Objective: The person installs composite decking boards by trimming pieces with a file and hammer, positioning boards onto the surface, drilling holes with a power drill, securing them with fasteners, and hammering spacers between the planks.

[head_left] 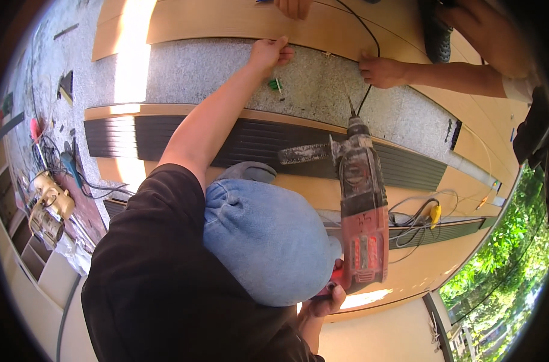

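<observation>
My right hand [330,300] is closed round the rear handle of a red and black hammer drill [362,217], partly hidden behind the drill and my denim-covered knee [262,238]. Its long bit [349,99] points away, over the grey floor strip [226,69]. My left hand [271,54] reaches across to the edge of a wood-coloured plank [226,24], fingers pinched together; anything between them is too small to make out. Just below that hand lie small green plastic pieces [274,84], beside a thin pale one.
Another person's hand [383,71] touches the far plank's edge, their second hand [293,7] farther left. A dark ribbed strip [262,142] crosses the middle. Cables trail near a yellow plug [435,214]. A tan power tool [51,199] lies at left.
</observation>
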`<action>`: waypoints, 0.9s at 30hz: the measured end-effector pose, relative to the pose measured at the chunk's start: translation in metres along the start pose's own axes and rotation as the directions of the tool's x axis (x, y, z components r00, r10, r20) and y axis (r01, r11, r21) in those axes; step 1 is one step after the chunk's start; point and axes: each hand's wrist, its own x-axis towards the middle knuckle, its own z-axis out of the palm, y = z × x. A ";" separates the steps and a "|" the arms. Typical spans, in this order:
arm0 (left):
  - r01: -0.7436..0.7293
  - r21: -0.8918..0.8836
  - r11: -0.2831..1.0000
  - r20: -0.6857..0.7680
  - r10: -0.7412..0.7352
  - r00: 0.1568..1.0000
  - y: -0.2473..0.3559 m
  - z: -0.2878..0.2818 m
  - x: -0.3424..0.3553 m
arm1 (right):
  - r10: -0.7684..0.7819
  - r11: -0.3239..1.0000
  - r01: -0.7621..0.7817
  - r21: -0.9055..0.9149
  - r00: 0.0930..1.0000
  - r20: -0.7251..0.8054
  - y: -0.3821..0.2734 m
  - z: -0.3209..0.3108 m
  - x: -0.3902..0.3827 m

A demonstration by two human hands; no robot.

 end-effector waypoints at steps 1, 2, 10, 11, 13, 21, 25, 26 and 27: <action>0.007 -0.018 1.000 -0.001 -0.007 1.000 0.000 0.000 0.000 | -0.007 1.000 0.008 0.026 1.000 -0.003 -0.002 -0.005 -0.003; 0.009 -0.019 1.000 -0.001 -0.009 1.000 0.001 -0.002 0.000 | -0.014 0.998 0.014 0.053 1.000 -0.002 -0.003 -0.010 -0.004; 0.011 0.014 1.000 -0.023 -0.011 1.000 0.004 0.000 -0.004 | -0.007 0.971 0.018 0.240 0.999 -0.045 -0.022 -0.058 -0.007; 0.012 0.014 1.000 -0.024 -0.012 1.000 0.003 0.001 -0.005 | -0.006 0.971 0.017 0.240 0.999 -0.046 -0.023 -0.066 -0.004; -0.009 -0.011 1.000 -0.013 0.009 1.000 0.003 0.001 -0.001 | -0.015 0.966 -0.005 0.257 0.997 0.079 -0.025 -0.073 0.002; -0.044 -0.007 0.999 -0.035 0.044 0.998 -0.001 -0.002 0.003 | 0.027 0.899 -0.072 0.432 0.993 0.111 -0.018 -0.121 0.052; -0.012 0.013 1.000 -0.031 0.013 0.999 -0.001 -0.003 0.005 | 0.080 0.822 -0.162 0.545 0.982 0.172 -0.004 -0.146 0.069; -0.015 0.018 1.000 -0.033 0.016 0.999 -0.001 -0.003 0.006 | 0.081 0.828 -0.187 0.528 0.973 0.217 0.001 -0.147 0.071; -0.018 0.023 1.000 -0.046 0.020 0.999 0.000 0.001 0.006 | 0.076 0.834 -0.204 0.513 0.963 0.259 0.004 -0.150 0.072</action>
